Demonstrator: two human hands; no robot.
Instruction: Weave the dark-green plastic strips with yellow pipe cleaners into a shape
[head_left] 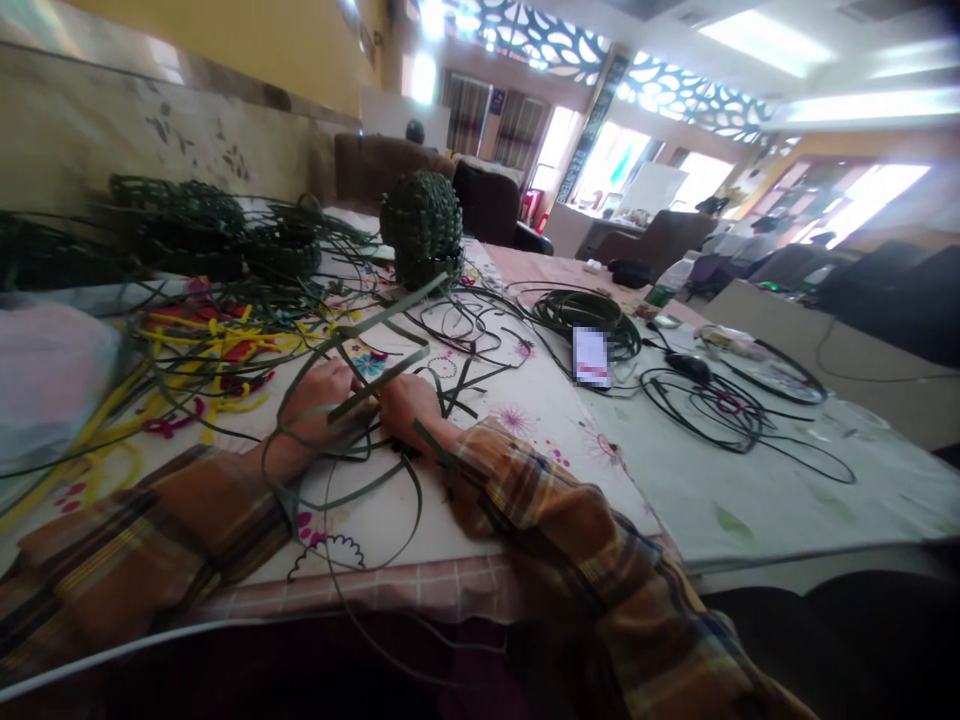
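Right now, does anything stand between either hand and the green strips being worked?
Nothing visible does. The left hand and right hand both lie directly on the green strips; the yellow strips lie apart, further left.

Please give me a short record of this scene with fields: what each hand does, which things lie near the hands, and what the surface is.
left: the left hand is closed on green strips
right: the right hand lies beside it and touches the same strips; grip unclear
left side: yellow strips, loose
behind hands: woven green basket, upright
right side: coil of dark strips; black cables
surface: flowered tablecloth
sleeves: plaid, resting on the table edge
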